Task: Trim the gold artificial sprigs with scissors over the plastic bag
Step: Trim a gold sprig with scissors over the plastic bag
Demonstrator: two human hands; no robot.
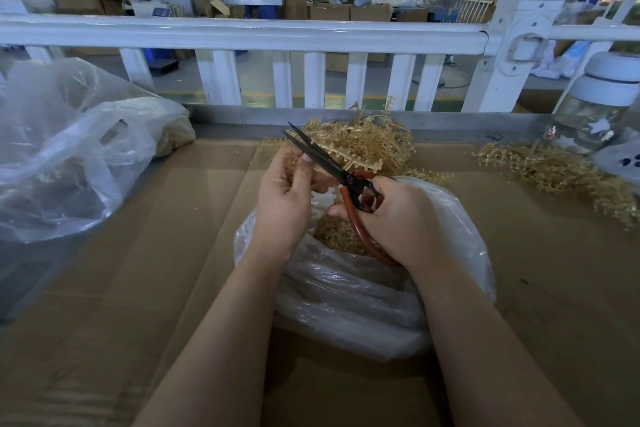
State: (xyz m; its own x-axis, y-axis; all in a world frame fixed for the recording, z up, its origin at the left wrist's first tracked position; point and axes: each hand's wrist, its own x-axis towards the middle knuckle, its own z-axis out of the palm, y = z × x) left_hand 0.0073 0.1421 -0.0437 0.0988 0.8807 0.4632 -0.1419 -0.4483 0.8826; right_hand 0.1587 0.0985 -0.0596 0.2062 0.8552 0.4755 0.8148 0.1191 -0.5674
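Black scissors [322, 158] blades pointing up-left

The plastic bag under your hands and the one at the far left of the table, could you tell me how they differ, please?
The plastic bag under the hands lies open toward the person, with small gold trimmings showing inside; the left bag is larger and puffed up higher, and its contents look pale and indistinct. The near bag sits below the scissors; the left one lies apart, untouched. Both are clear, crinkled plastic on the cardboard.
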